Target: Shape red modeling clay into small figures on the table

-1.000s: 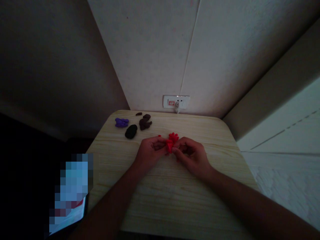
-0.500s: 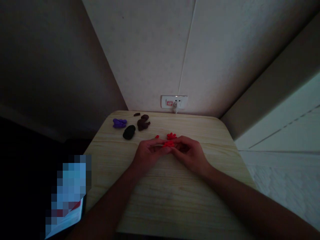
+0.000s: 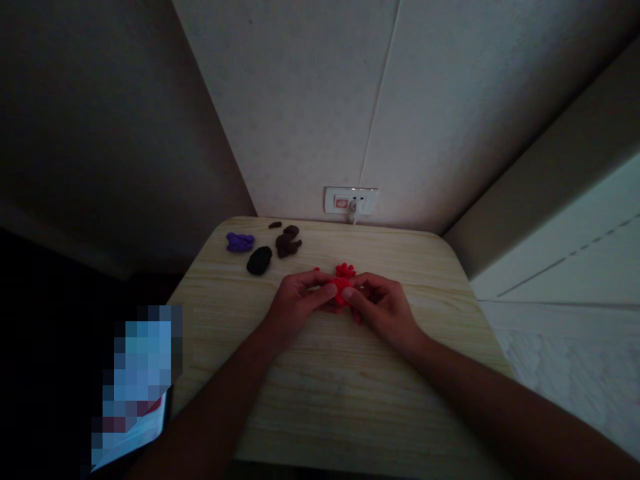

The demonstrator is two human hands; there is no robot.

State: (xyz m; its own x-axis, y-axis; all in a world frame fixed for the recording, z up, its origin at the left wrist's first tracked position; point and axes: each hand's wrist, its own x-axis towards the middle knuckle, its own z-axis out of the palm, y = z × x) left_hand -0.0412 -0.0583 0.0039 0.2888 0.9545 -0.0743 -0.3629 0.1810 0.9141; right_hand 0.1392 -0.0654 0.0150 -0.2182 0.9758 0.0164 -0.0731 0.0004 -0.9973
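Both my hands meet over the middle of a small light wooden table. My left hand and my right hand pinch a lump of red clay between their thumbs and fingertips. Just behind the lump lie several small red clay bits on the table, and one tiny red bit sits near my left fingers. Both hands are closed on the lump.
At the table's far left lie a purple clay piece, a black lump and dark brown pieces. A wall socket with a plugged cable sits behind the table. A blurred screen glows at lower left.
The red lump was held upright, then pressed low and flat between my fingers, and now sits rounder between both thumbs. My hands stayed in place.
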